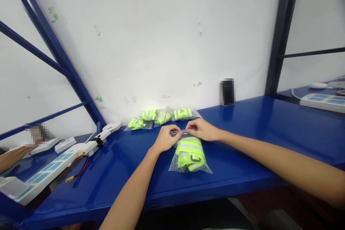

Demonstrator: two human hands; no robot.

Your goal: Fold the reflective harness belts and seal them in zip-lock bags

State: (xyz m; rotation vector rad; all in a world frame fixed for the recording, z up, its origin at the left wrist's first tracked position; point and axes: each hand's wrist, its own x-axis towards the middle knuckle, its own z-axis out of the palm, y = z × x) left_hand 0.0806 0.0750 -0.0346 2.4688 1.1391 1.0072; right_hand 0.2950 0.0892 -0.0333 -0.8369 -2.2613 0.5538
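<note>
On the blue table in front of me lies a clear zip bag with a folded neon-yellow reflective vest or strap bundle inside, grey bands showing. My left hand pinches the left part of the bag's top edge between thumb and fingers. Close to it, my right hand pinches the same edge farther right, by a thin red line. The bag's mouth is stretched between the two hands, and its filled part points toward me.
Several similar bags of yellow reflective material lie along the wall. Left are a white power strip, a cable with yellow connectors and a small white fan. A dark box stands back right. Another person's arm shows far left.
</note>
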